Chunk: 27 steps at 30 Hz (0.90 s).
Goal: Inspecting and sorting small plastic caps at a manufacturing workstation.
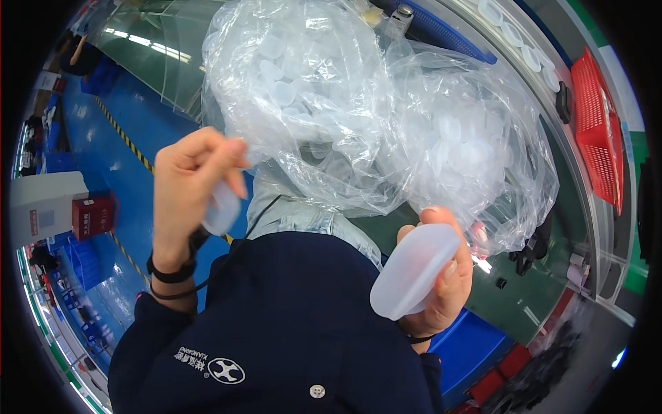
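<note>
We've got one part in each hand, both up off the table. Right hand has its fingers clamped round the right side of a frosted plastic cup, held tilted in front of our dark shirt; looks like the side grip is there to leave the broad wall uncovered and in view. Left hand is motion-blurred: curled fingers hold a smaller-looking translucent piece under them, but we can't tell whether thumb and forefinger tips meet. Hands are well apart, so the parts don't touch. Left clear bag and right clear bag sit side by side ahead of us, both with loose frosted parts; we'd guess bagging keeps them contained and within reach. Similar pieces line up along the ledge at upper right, probably to stay separate. Red basket stands at far right, out of the hands' way. Black wristband sits on the left wrist, thin dark cord nearby.
</note>
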Motion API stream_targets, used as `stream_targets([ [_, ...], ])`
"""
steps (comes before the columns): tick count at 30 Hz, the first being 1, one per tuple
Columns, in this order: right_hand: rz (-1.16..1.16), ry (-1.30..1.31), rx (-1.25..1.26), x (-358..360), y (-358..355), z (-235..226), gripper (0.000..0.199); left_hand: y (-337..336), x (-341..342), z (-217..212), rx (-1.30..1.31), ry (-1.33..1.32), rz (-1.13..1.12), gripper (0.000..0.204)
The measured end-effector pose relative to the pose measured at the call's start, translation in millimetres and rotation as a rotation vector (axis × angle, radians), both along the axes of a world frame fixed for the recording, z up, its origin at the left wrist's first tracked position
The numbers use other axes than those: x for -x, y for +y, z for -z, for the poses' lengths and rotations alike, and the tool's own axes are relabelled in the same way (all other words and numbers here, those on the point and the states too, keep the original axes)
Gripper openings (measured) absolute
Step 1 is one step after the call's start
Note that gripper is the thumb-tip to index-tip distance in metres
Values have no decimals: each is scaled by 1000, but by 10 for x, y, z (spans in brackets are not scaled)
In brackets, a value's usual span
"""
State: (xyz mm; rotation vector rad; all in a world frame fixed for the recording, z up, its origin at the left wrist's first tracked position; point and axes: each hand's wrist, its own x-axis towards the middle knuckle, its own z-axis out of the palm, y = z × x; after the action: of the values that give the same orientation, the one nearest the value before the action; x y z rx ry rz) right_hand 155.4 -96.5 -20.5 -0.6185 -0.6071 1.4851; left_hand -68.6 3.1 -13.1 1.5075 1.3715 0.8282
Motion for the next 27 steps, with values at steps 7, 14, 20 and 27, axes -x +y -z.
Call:
stream_targets([
  [7,-15,-84,-51,53,60,57,54,-109,1081,816,-351,1181,-154,32],
  [14,23,-72,-44,75,53,109,54,-52,711,441,267,388,-266,38],
  [20,73,-165,-52,108,-5,71,50,-131,-214,-153,152,-466,405,52],
  [27,215,-325,23,167,-37,50,41,-69,-588,-307,238,-502,646,33],
])
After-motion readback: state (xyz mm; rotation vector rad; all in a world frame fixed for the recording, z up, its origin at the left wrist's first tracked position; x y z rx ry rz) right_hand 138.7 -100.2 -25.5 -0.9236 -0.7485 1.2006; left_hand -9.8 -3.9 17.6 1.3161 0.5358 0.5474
